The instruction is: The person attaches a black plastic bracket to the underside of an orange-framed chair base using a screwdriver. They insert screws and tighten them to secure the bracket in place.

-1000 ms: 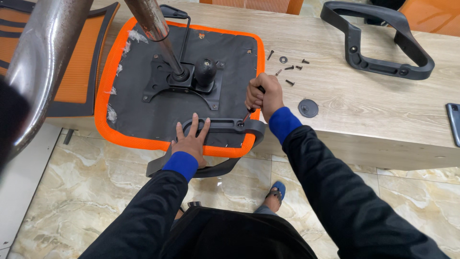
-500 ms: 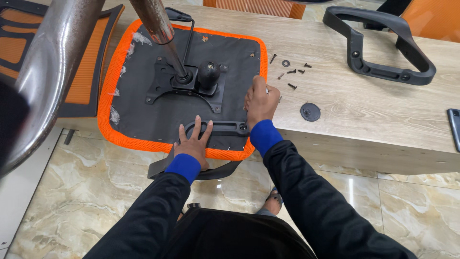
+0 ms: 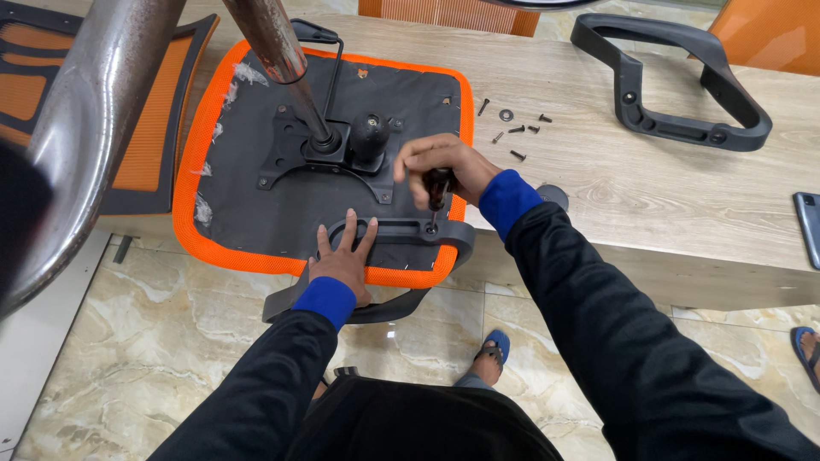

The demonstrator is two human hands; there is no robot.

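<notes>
Floor (image 3: 154, 376): glossy beige marble tiles with brown veining, reflecting overhead light. Work surface: light wood-grain table (image 3: 683, 205), front edge overhanging the floor. Orange mesh chair back (image 3: 444, 10) stands behind the table's far edge.

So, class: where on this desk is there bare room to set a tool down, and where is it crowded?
Bare wood lies between the loose screws, the black armrest and the phone. It is crowded around the seat, where the right hand drives a screwdriver.
</notes>
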